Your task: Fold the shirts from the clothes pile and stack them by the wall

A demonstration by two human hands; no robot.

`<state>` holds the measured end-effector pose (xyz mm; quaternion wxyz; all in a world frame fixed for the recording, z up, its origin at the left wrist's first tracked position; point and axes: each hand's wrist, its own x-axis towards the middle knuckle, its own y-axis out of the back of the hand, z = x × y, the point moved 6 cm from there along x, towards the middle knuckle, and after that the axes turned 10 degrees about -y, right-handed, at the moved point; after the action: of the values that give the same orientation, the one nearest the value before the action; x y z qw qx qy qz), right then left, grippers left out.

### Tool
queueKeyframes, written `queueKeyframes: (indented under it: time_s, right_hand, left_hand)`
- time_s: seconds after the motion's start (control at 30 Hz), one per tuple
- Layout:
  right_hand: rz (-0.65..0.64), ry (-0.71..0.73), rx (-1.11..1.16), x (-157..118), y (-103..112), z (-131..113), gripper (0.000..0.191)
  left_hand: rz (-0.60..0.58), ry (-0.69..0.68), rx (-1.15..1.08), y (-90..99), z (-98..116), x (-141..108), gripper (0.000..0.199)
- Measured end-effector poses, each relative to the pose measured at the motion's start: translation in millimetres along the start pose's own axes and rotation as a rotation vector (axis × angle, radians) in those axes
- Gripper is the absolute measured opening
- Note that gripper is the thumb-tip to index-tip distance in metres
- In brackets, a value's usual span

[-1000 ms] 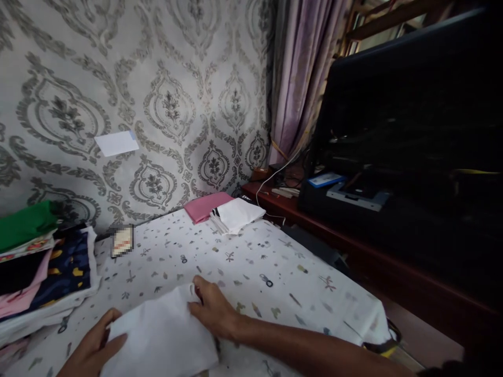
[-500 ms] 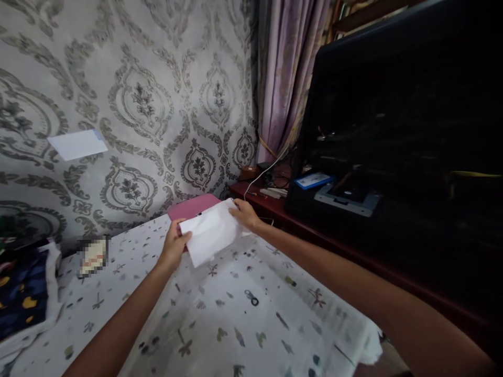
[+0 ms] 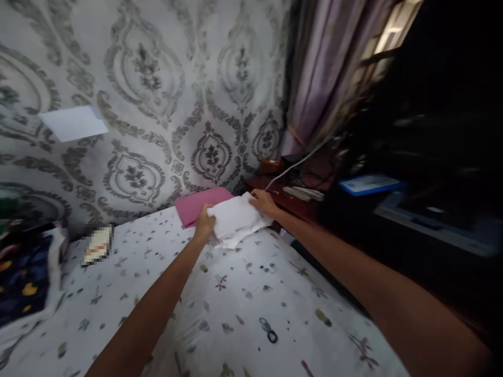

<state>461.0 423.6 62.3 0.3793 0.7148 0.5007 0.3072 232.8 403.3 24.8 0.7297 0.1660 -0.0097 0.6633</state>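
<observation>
A folded white cloth (image 3: 231,215) is held between my hands near the far edge of the printed sheet. My left hand (image 3: 205,224) grips its left end, thumb on top. At the far right corner, my right hand (image 3: 264,203) has its fingers closed on the cloth. The near edge of the cloth looks uneven and layered, resting on or just above the sheet. Just behind it lies a flat pink item (image 3: 200,203), partly covered by the cloth and my left hand.
A white sheet (image 3: 165,314) printed with small motifs spreads beneath my arms. Dark blue patterned fabric (image 3: 25,283) lies at the left, near a blurred-out card (image 3: 97,245). A red-brown ledge (image 3: 283,197) with a cable and a large dark cabinet (image 3: 432,131) stand at the right.
My hands have moved slightly right and away with the cloth, which has gone from a hanging, tilted position to lying flatter. More of the pink item shows. The view has shifted.
</observation>
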Motion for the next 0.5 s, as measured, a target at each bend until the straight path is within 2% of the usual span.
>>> queueKeyframes:
  time_s: [0.1,0.17,0.27,0.33,0.37,0.43,0.5]
  right_hand:
    - [-0.002,0.03,-0.048,-8,1,-7,0.035]
    - [0.134,0.204,-0.197,-11,-7,-21,0.045]
    - [0.284,0.493,-0.24,-23,-45,-43,0.045]
    - [0.26,0.611,-0.26,-34,-79,-49,0.048]
    - [0.256,0.613,-0.263,-38,-91,-48,0.051]
    - [0.243,0.631,-0.281,-42,-108,-43,0.056]
    - [0.243,0.661,-0.275,-42,-113,-38,0.056]
  left_hand:
    - [0.049,0.052,0.052,3.5,2,-3,0.044]
    - [0.08,0.068,0.088,7.1,1,-1,0.042]
    - [0.122,0.05,0.115,16.8,-7,-1,0.041]
    - [0.093,0.049,0.096,24.7,-11,-12,0.045]
    - [0.055,0.053,0.088,30.4,-11,-22,0.047]
    - [-0.035,0.043,0.125,51.6,-5,-44,0.049]
    - [-0.064,-0.04,0.324,95.2,12,-65,0.044]
